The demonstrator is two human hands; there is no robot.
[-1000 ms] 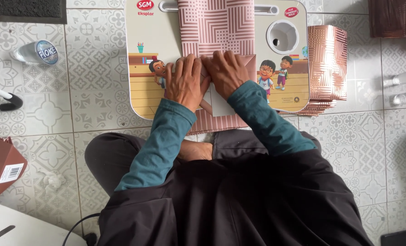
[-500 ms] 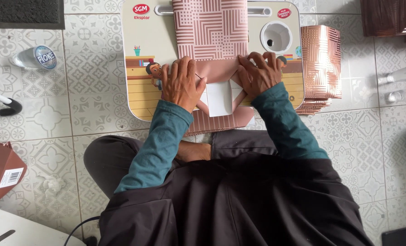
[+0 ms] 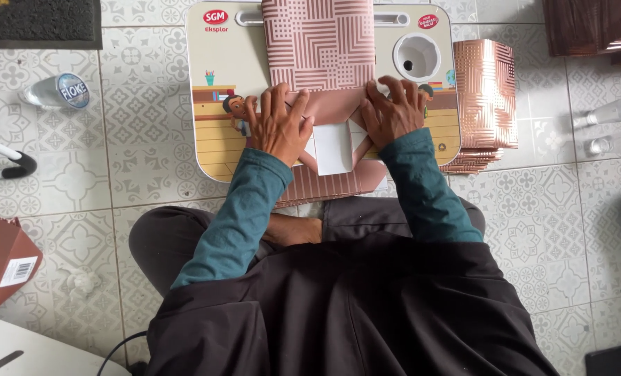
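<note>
Both hands flat, fingers spread, on the pink patterned paper bag (image 3: 317, 42) lying on the small cartoon-printed lap desk (image 3: 220, 139): left hand (image 3: 277, 127) and right hand (image 3: 392, 111) press the folded bottom's side edges, white flap bare between them.

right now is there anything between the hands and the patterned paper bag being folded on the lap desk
Nothing visible. The left hand and right hand both press flat on the paper bag, one at each side of its folded bottom, on the lap desk. The stack of folded bags lies off to the right, clear of both hands.
</note>
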